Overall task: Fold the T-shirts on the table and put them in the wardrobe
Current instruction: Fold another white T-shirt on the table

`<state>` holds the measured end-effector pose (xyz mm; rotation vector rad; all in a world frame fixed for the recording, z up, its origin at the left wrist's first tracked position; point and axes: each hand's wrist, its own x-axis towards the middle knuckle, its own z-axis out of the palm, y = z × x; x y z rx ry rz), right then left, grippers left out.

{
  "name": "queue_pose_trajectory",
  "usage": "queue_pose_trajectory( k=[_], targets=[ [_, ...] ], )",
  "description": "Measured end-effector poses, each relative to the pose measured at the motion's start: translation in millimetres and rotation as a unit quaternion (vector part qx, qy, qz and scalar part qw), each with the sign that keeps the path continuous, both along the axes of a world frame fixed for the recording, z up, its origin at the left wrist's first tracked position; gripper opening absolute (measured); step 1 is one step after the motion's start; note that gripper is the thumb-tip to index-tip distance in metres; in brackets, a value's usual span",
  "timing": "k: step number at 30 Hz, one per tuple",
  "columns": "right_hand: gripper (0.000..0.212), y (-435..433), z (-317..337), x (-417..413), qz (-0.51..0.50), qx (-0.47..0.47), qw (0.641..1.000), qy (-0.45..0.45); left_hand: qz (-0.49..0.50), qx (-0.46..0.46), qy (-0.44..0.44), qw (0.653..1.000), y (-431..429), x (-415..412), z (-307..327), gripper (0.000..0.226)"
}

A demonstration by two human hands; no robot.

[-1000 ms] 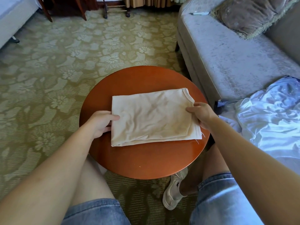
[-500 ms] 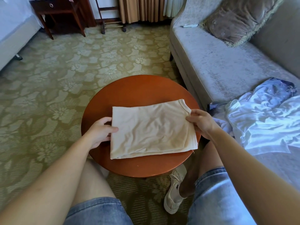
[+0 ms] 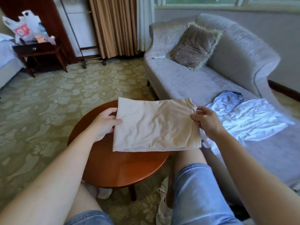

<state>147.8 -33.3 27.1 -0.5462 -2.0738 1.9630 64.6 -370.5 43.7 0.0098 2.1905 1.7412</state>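
A folded beige T-shirt [image 3: 155,125] is held flat above the round reddish wooden table [image 3: 116,169]. My left hand [image 3: 103,122] grips its left edge, thumb on top and fingers underneath. My right hand [image 3: 206,120] pinches its right edge near the collar. A pile of loose white and pale blue T-shirts [image 3: 248,117] lies crumpled on the grey sofa [image 3: 186,78] to my right. No wardrobe shows in the view.
A brown cushion [image 3: 194,46] and a pen lie at the sofa's far end. A dark side table [image 3: 39,52] with plastic bags stands at the back left beside a bed. Curtains and a wheeled rack stand at the back. Patterned carpet covers the floor.
Both hands have lifted the folded beige T-shirt off the table. The view has tilted up, showing more of the sofa, curtains and side table.
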Motion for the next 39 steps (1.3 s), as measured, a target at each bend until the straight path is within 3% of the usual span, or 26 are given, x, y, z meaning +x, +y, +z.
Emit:
queue_pose_trajectory(
  k=[7,13,21,28,30,33,35,39],
  targets=[
    [0.023,83.0,60.5,118.9,-0.101,0.021,0.994,0.045,-0.143,0.037,0.049,0.988,124.3,19.7,32.7,0.052],
    [0.026,133.7,84.4,243.2,-0.226,0.048,0.972,0.041,-0.261,0.073,0.038,0.962,235.1,77.7,45.6,0.045],
    [0.022,166.8,95.6,410.9,-0.381,0.052,0.923,-0.018,-0.435,0.082,-0.031,0.896,353.9,186.6,40.4,0.035],
    [0.019,159.2,54.4,522.3,-0.438,0.005,0.891,-0.119,-0.486,0.03,-0.098,0.868,400.2,269.0,-0.9,0.041],
    [0.013,155.9,36.6,540.9,-0.432,-0.004,0.875,-0.22,-0.51,-0.069,-0.073,0.854,397.6,279.9,-27.1,0.046],
    [0.016,165.3,12.1,544.7,-0.427,0.09,0.81,-0.392,-0.489,-0.214,0.002,0.846,384.4,273.0,-52.7,0.054],
    [0.015,175.8,6.4,518.0,-0.438,0.156,0.798,-0.384,-0.439,-0.206,0.03,0.874,378.6,248.1,-51.1,0.054],
    [0.035,187.2,9.9,412.8,-0.38,0.25,0.835,-0.31,-0.363,-0.243,0.165,0.884,358.0,188.4,-29.9,0.046]
  ],
)
